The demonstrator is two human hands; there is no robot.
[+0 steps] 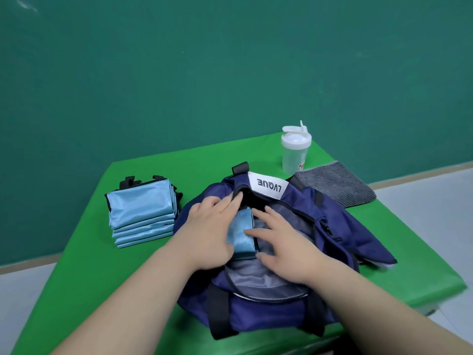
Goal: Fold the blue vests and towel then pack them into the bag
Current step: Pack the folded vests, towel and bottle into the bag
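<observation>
The desk (pixel 97 252) wears a bright green cover and stands against a dark teal wall (pixel 179 73). Pale grey floor (pixel 435 201) shows on either side. At the far right corner a white bottle (pixel 294 152) stands upright, its cap flipped open. Just beside it lies the grey towel (pixel 335 185), folded, behind the bag (pixel 256 311). A stack (pixel 143 213) of folded blue vests sits just left of the bag. The navy bag lies unzipped in the middle, blocking my view of the desk beneath. My left hand (pixel 210 231) and right hand (pixel 284 249) are at its mouth, fingers straight and unclenched, pressing one folded vest (pixel 242 234) down inside it.
</observation>
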